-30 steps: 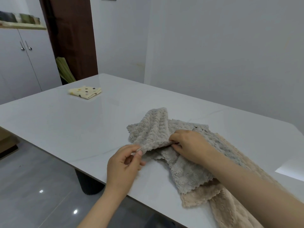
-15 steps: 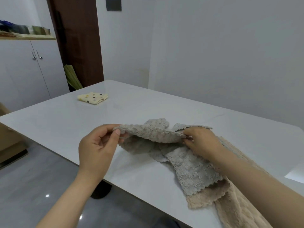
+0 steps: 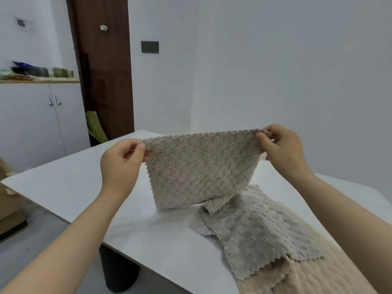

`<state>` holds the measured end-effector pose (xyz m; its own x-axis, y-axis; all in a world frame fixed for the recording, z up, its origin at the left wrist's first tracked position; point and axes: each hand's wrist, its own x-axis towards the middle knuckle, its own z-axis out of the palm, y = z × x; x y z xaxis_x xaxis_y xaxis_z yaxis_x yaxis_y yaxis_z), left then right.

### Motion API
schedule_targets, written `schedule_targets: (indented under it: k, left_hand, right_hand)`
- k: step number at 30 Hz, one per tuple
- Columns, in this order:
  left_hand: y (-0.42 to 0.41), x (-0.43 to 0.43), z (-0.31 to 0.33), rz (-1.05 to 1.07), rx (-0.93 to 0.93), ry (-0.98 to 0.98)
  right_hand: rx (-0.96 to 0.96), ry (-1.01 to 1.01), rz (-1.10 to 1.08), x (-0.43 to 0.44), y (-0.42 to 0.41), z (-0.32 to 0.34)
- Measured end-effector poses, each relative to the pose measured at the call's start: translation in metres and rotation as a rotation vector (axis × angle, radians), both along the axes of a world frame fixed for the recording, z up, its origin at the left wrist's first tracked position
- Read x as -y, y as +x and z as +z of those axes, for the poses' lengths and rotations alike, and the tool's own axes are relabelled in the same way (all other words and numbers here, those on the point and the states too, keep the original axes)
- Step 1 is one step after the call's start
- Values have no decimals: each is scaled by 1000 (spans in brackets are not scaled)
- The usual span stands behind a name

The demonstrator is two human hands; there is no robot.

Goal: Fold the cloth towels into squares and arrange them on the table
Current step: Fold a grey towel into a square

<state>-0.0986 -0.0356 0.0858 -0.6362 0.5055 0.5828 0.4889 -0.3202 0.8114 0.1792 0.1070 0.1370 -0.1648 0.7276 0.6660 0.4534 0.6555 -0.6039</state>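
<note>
The grey towel (image 3: 201, 170) hangs spread in the air above the table (image 3: 63, 187), stretched by its two top corners. The left hand (image 3: 121, 164) pinches one corner between thumb and forefinger; the right hand (image 3: 282, 151) pinches the opposite corner the same way. The lower edge drops to the tabletop, where it seems to brush a second grey towel (image 3: 254, 230) lying rumpled on the table's near right part, atop a beige towel (image 3: 307, 279) (whether the two greys truly touch I cannot tell). This looks like the opening-out step before the first fold, with no crease made yet. Next, I judge, the towel wants laying flat on a bare stretch of the table, then the pinched corners carried over to the other pair, edges matched closely so it comes out square.
</note>
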Motion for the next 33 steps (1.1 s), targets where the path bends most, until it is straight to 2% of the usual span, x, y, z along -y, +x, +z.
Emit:
schedule_targets:
  k: [7, 13, 16, 20, 23, 29, 33]
  left_hand:
    - [0, -2, 54, 10, -52, 114]
    - [3, 3, 79, 32, -62, 151]
    - [4, 5, 81, 66, -87, 125]
    - [6, 3, 60, 66, -112, -61]
    - [11, 0, 40, 59, -83, -127]
    - [17, -9, 25, 17, -8, -140]
    - [20, -9, 19, -6, 51, -140]
  right_hand:
    - [-90, 183, -40, 10, 7, 41]
    - [-140, 193, 22, 15, 20, 62]
    - [-123, 129, 52, 16, 26, 61]
    - [16, -46, 54, 12, 31, 38]
    - [40, -114, 17, 11, 32, 17]
    - [-51, -188, 31, 15, 25, -4]
    - [-204, -298, 115, 26, 22, -7]
